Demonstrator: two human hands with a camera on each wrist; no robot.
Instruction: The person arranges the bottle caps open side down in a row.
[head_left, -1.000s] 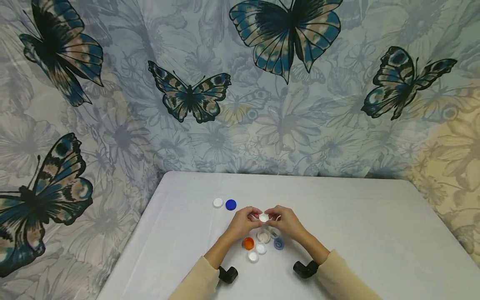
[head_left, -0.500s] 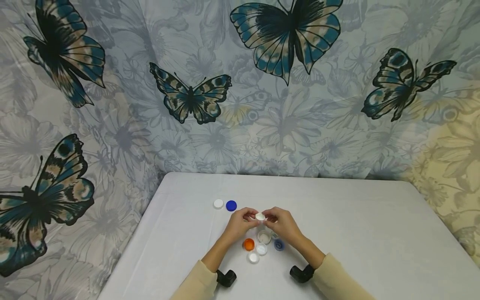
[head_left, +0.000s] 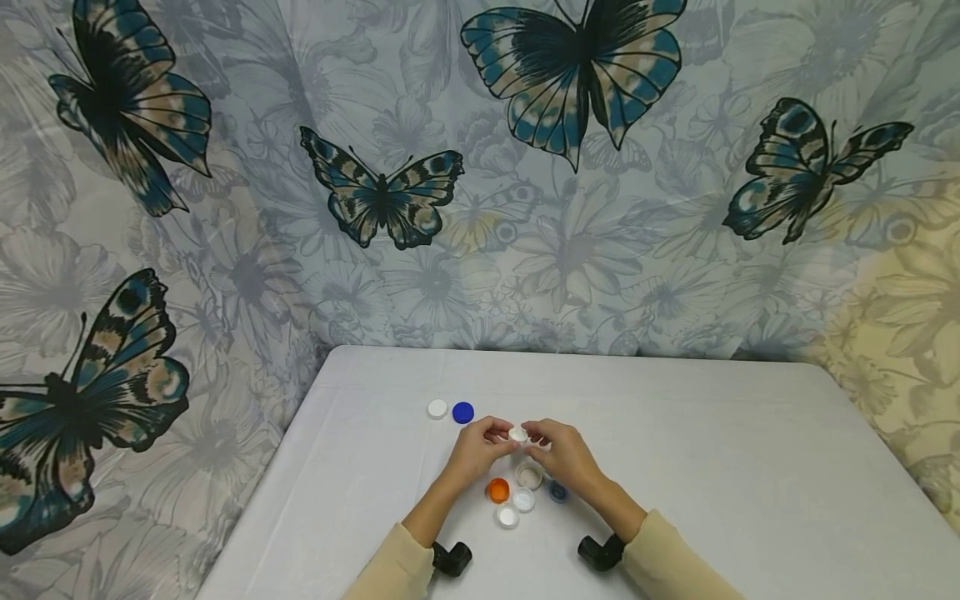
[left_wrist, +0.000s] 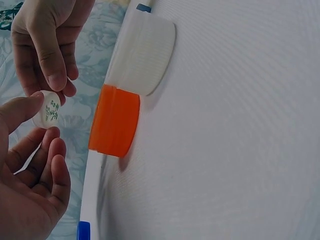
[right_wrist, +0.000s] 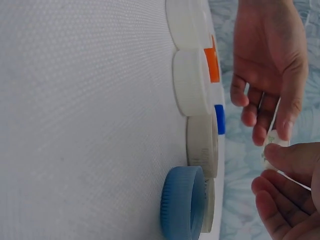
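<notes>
The left hand (head_left: 472, 452) is narrowed to a pinch on a small white cap (head_left: 517, 434) above the table (head_left: 735, 467); whether the right hand (head_left: 564, 454) also grips it cannot be told. Below, an orange cap (head_left: 498, 490), white caps (head_left: 523, 500) and a light-blue cap (right_wrist: 172, 202) are clustered, a pale cap (right_wrist: 209, 204) partly hidden behind the last; beyond, a dark-blue cap (head_left: 462, 412) is seen.

small white cap (left_wrist: 51, 111), left edge of left wrist view: smooth plastic. orange cap (left_wrist: 114, 120), left of centre — smooth plastic, mild gloss. pale blue cap (right_wrist: 175, 205), bottom of right wrist view: translucent plastic, ridged side. table covering (right_wrist: 85, 110): matt, fine grain. backdrop (head_left: 573, 242), top of head view — printed cloth, matt.
</notes>
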